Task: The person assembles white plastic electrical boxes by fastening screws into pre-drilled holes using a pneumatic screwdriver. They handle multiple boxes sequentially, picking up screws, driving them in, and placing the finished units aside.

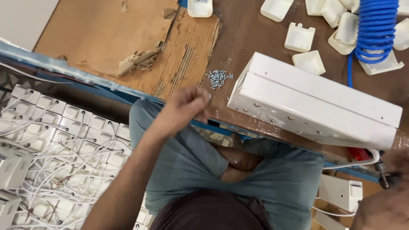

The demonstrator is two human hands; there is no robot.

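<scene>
My left hand [186, 107] hovers at the table's near edge with its fingertips pinched on what looks like a small screw. It is just below a little pile of silver screws [218, 78]. A long white metal housing [313, 102] lies at an angle on the brown table, to the right of that hand. My right hand [391, 206], blurred at the bottom right corner, grips a dark powered screwdriver [385, 178] below the housing's right end. A white cable [351, 164] and a red part [359, 154] show there.
A blue coiled air hose [376, 23] hangs over several white plastic caps [300, 37] at the back right. Torn cardboard [120, 36] covers the table's left part. Below the blue table edge [99, 84], many white wired units [55, 134] lie on the floor.
</scene>
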